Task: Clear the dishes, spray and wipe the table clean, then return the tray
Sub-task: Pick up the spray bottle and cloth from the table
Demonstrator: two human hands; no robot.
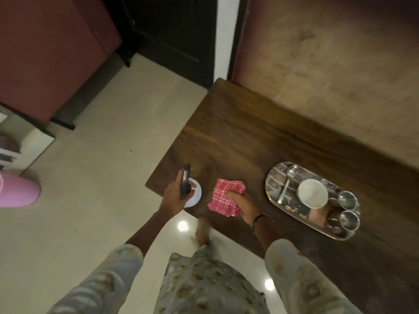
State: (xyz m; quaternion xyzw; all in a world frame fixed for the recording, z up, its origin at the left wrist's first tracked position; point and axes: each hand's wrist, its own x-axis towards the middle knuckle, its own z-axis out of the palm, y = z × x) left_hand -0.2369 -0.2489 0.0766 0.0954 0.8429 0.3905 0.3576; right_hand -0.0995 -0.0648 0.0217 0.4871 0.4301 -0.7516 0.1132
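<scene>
Both hands are over the near end of the brown table [238,132]. The left hand [175,196] has its fingers curled around a dark spray bottle [185,181], holding it up above a small white dish [195,196] that lies on the table edge. The right hand [241,206] is just beside the left one. Its fingers are bunched into a red checked cloth [223,198] and hold it against the tabletop. A dark band sits on that wrist. Past the right hand, farther along the table, rests a shiny oval tray [275,177]. On the tray are a white bowl [313,193], a spoon [286,182] and two small steel cups [347,209]. Everything looks a bit blurry.
</scene>
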